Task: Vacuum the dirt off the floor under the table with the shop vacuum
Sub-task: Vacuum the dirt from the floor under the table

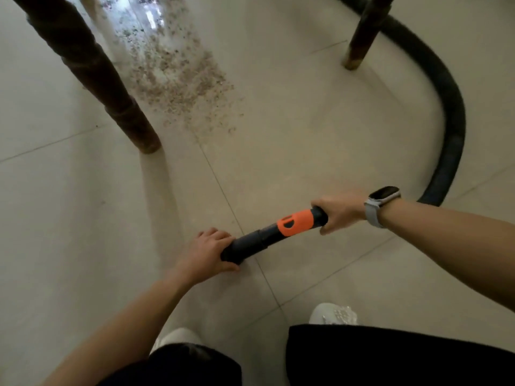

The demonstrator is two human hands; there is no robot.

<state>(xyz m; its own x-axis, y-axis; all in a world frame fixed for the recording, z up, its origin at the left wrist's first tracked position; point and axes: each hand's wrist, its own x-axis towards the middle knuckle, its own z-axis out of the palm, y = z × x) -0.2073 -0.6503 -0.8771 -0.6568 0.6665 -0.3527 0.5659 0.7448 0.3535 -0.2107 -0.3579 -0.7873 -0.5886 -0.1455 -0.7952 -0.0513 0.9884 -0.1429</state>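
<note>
A short black vacuum tube (252,242) with an orange collar (296,221) lies level between both hands, low in the head view. My left hand (206,253) grips its lower left end. My right hand (341,210), with a watch on the wrist, grips the upper right end, where the black hose (451,129) starts. The hose curves away to the right and up behind a table leg. A patch of brown dirt (178,79) lies scattered on the pale tiled floor, far ahead of the tube, between the table legs.
A dark wooden table leg (111,87) slants down at the left, ending close to the dirt. A second leg (365,32) stands at the upper right. My white shoes (333,313) and dark trousers fill the bottom edge.
</note>
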